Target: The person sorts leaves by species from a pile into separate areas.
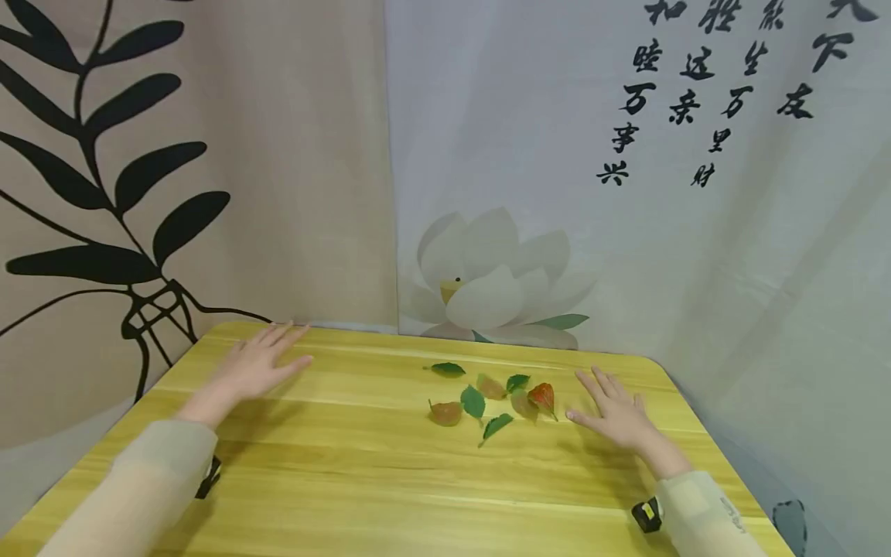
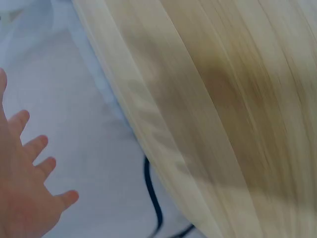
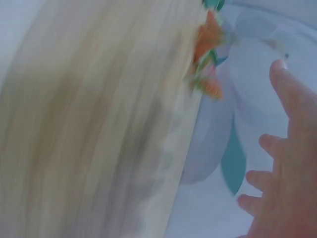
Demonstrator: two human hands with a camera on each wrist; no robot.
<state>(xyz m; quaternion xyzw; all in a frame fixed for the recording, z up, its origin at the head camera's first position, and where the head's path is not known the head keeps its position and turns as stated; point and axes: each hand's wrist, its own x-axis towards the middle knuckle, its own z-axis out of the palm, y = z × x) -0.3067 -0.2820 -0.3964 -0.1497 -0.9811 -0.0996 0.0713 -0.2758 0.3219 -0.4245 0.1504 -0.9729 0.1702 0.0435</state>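
Yellow wood-look boards made up the surface [image 1: 348, 495], and a loose scatter of leafy bits sat on its far half, a bit right of the middle. Loudest one was the orange-red leaf [image 1: 541, 395] at the right end, narrow end toward the near side. A brownish leaf [image 1: 524, 404] was right up against it, touching or overlapping, couldn't tell which. Just behind those was a small green leaf [image 1: 518, 382], with a tan leaf [image 1: 491, 387] to its left. Then came a rounded green leaf [image 1: 472, 401] roughly mid-scatter, a long green leaf [image 1: 497, 425] closest to the near side, a brown leaf [image 1: 445, 414] at the left end, and a dark green leaf [image 1: 448, 369] off by itself toward the far edge.

Right hand [image 1: 616, 414] hovered just to the right of the orange-red one, grip spread, fingers apart. Left hand [image 1: 254, 370] was up over the far left corner, well apart from the leaves, and that grip was spread too, thumb stuck out to the side. Both threw soft shadows on the boards. Pale sleeves [image 1: 139, 487] on both arms, plus a black gadget [image 1: 647, 515] at the right wrist.

Behind it all hung pale cloth [image 1: 313, 155] with a black plant print [image 1: 83, 263], a white lotus [image 1: 494, 286] and dark brush characters [image 1: 684, 107].
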